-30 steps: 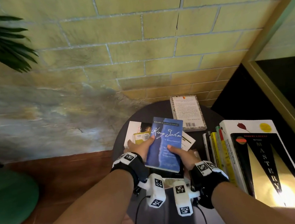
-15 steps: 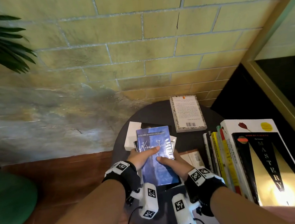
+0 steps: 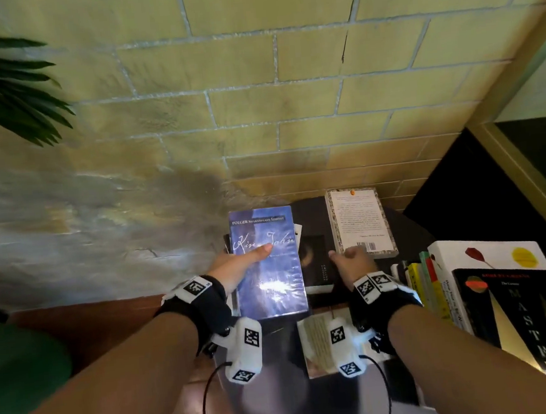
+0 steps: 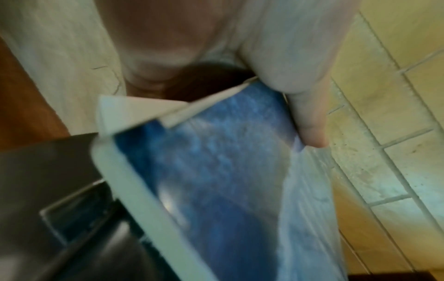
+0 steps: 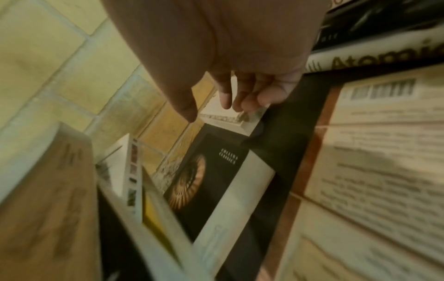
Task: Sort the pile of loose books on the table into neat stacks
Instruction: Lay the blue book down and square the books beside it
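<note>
A blue "King John" paperback [image 3: 271,273] sits over other books at the left of the small dark round table [image 3: 308,208]. My left hand [image 3: 246,258] grips its left edge, thumb [image 4: 305,114] on the blue cover [image 4: 216,180], fingers underneath. Whether it rests on the books below I cannot tell. My right hand [image 3: 348,258] holds nothing; its loosely curled fingers [image 5: 242,98] hover at the near left corner of a white book lying back cover up [image 3: 360,222]. A black book with a round golden motif [image 3: 316,259] lies between the two hands.
A beige book [image 3: 316,345] lies at the table's front. Right of the table, a row of upright books [image 3: 432,288] carries a white book [image 3: 487,254] and a black "Mastery" book [image 3: 522,317]. A yellow brick wall stands behind, palm leaves [image 3: 7,88] at the upper left.
The blue book has moved away from me and to the left, over the left books. My right hand has let go of it and moved right toward the white book.
</note>
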A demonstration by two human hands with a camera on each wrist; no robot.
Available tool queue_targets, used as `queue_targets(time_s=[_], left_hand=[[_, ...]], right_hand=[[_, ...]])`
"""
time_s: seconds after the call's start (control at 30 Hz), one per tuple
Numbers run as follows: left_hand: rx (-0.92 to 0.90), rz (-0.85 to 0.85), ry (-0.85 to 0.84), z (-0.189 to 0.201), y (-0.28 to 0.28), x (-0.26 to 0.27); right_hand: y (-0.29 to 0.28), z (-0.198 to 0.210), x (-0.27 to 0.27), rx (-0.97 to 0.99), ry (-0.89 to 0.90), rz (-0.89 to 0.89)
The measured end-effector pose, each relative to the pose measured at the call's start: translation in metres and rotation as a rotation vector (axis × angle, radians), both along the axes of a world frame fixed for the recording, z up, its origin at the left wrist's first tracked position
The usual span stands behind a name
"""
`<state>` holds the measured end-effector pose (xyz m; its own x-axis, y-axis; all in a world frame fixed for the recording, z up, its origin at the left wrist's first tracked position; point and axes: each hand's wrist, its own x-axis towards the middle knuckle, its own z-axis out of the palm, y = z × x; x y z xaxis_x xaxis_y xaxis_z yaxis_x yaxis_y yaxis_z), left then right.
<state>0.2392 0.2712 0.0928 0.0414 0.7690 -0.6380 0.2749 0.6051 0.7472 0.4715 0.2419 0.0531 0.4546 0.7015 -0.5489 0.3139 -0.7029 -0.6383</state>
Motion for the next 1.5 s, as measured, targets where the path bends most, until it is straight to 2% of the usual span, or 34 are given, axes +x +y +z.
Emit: queue_targets(time_s=[0.1, 0.27, 0.4, 0.5, 0.6, 0.77, 0.87, 0.97, 1.07, 1.17, 1.27, 1.37, 1.43, 1.5], left_hand=[[0.025, -0.039, 0.05, 0.004, 0.017, 0.009], [-0.031, -0.071, 0.09, -0.006, 0.031, 0.024], [-0.025, -0.015, 0.087, -0.023, 0.04, 0.025], [0.0, -0.078, 0.091, -0.055, 0.051, 0.019], [0.004, -0.095, 0.105, -0.048, 0.05, 0.021], [0.009, -0.113, 0.091, -0.031, 0.046, 0.024], [-0.017, -0.114, 0.072, -0.032, 0.044, 0.024], [-0.011, -0.126, 0.072, -0.032, 0.043, 0.026], [-0.006, -0.113, 0.091, -0.049, 0.049, 0.022], [0.012, -0.114, 0.074, -0.049, 0.048, 0.022], [0.044, -0.094, 0.074, -0.067, 0.052, 0.016], [0.016, -0.093, 0.044, -0.102, 0.06, 0.007], [0.034, -0.082, 0.038, -0.094, 0.059, 0.011], [0.061, -0.073, 0.01, -0.068, 0.052, 0.017]], right_hand=[[0.013, -0.001, 0.017, -0.021, -0.126, -0.067], [0.03, 0.003, 0.035, -0.088, -0.317, -0.047], [0.043, -0.005, 0.046, -0.161, -0.262, 0.011], [0.049, -0.008, 0.054, -0.273, -0.27, 0.049], [0.051, -0.012, 0.056, -0.368, -0.282, 0.075], [0.049, -0.018, 0.045, -0.406, -0.334, 0.085], [0.047, -0.008, 0.041, -0.33, -0.282, 0.011], [0.044, -0.006, 0.036, -0.13, -0.217, -0.112], [0.035, 0.0, 0.036, 0.091, -0.213, -0.237], [0.024, 0.009, 0.032, 0.267, -0.058, -0.35], [0.02, 0.013, 0.02, 0.3, 0.057, -0.32], [0.018, 0.018, 0.015, 0.397, 0.041, -0.284], [0.017, 0.025, 0.016, 0.509, -0.029, -0.211], [0.017, 0.033, 0.019, 0.605, -0.164, -0.108]])
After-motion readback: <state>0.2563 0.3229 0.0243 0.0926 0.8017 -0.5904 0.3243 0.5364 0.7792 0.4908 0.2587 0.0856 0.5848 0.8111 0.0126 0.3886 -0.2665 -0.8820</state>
